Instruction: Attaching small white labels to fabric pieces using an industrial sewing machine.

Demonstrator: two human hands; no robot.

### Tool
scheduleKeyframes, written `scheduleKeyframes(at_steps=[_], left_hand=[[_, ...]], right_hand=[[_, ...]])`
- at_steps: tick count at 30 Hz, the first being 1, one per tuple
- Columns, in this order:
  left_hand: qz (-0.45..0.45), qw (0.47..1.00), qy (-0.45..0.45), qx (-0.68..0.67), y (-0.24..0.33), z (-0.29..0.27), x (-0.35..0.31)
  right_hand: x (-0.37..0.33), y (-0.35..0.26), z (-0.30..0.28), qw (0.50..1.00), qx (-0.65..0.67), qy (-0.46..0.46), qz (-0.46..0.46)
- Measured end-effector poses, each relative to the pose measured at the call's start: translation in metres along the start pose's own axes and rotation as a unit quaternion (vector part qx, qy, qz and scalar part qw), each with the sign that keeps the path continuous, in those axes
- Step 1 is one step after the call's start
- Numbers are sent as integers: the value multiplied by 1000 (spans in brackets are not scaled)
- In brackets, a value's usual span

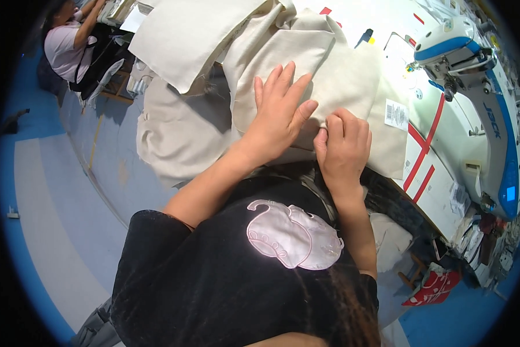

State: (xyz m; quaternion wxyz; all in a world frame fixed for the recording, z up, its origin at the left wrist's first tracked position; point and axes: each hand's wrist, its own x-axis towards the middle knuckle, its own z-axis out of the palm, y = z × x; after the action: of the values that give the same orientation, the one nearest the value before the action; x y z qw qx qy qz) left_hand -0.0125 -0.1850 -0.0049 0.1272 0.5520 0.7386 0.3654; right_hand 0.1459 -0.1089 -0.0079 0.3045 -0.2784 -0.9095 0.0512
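A large piece of beige fabric (352, 75) lies in folds over the front of the white sewing table and hangs down past its near edge on the left. My left hand (280, 115) rests flat on it with the fingers spread. Close by on the right, my right hand (345, 144) has its fingers curled, pinching the near edge of the fabric. A small white printed label (396, 114) shows on the fabric to the right of that hand. Another beige panel (184, 40) with a raw edge lies at the upper left.
A white and blue sewing machine (453, 52) stands on the table (436, 139) at the right, beyond red tape strips. Thread snips (364, 38) lie behind the fabric. A seated person (66, 43) works at the far left. A red patterned cloth (436, 287) hangs low at the right.
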Motion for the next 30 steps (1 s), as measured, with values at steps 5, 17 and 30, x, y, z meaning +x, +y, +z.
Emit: scheduleKeyframes(at_steps=[5,17,30], left_hand=[[-4,1000,4,-17,-1,1,-1],[-2,1000,-26,-1,1,-13,-1],[122,968,164,143,-44,-48,79]], right_hand=[[0,6,-10,987,152,17,53],[-73,88,-91,793,309,159,500],[84,86,-18,1000,-10,1,28]])
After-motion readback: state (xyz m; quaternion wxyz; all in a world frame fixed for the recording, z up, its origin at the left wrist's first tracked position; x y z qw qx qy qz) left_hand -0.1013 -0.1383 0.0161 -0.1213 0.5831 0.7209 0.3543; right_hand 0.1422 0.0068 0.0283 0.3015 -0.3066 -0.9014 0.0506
